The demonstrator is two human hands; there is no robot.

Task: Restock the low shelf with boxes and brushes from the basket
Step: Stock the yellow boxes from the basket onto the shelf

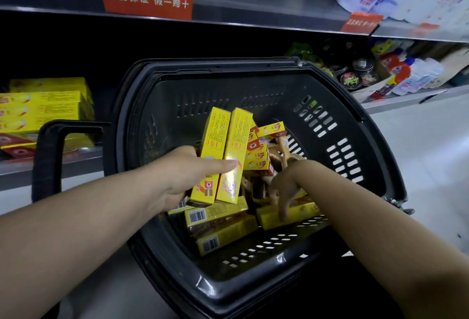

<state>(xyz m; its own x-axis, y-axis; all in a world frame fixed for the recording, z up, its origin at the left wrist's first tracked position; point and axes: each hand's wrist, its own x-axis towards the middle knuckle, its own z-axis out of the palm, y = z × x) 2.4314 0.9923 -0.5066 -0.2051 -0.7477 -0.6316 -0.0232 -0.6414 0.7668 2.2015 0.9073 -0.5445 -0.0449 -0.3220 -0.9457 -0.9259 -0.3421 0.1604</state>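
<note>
Two boxes clamped by left hand; right hand fingers splayed, prob. touching another. Basket w/ boxes, brushes mostly unemptied; low shelf part-stocked.

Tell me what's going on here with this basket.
A person is unloading a black basket in front of a low shelf. Their left grip holds two yellow boxes over it. Their right grip reaches down among the loose boxes and brushes inside, fingers touching one; whether it has hold is unclear. Stacked boxes already sit on the shelf.
</note>
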